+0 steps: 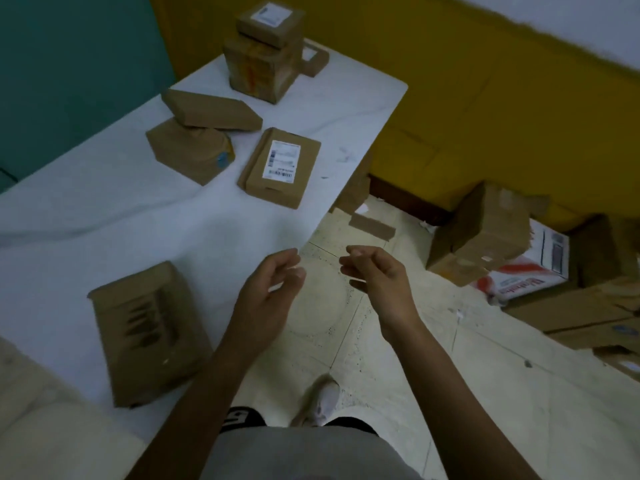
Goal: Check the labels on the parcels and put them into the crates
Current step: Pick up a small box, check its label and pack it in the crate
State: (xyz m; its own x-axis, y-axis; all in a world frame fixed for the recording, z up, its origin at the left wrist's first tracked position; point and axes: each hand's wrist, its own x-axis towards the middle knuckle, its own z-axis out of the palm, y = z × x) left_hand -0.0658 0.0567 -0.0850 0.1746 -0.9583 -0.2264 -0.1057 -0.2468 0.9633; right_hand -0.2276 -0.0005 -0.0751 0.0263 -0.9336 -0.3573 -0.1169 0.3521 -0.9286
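Note:
Several brown cardboard parcels lie on a white-covered table (104,209). A flat parcel with a white barcode label (280,167) faces up near the table's right edge. A blurred parcel (149,332) lies near the front edge, left of my left hand (268,296). Further back, a long parcel (211,110) leans on a wrapped parcel (188,150), and a labelled small box (270,20) sits on a taller box (261,69). My right hand (377,277) hangs over the floor. Both hands hold nothing, fingers loosely curled. No crate is visible.
On the tiled floor at the right lies a heap of cardboard boxes (481,233), a white box with red print (526,271) and flattened cardboard (571,313). A yellow wall (450,81) runs behind. My shoe (323,398) stands on the floor below my hands.

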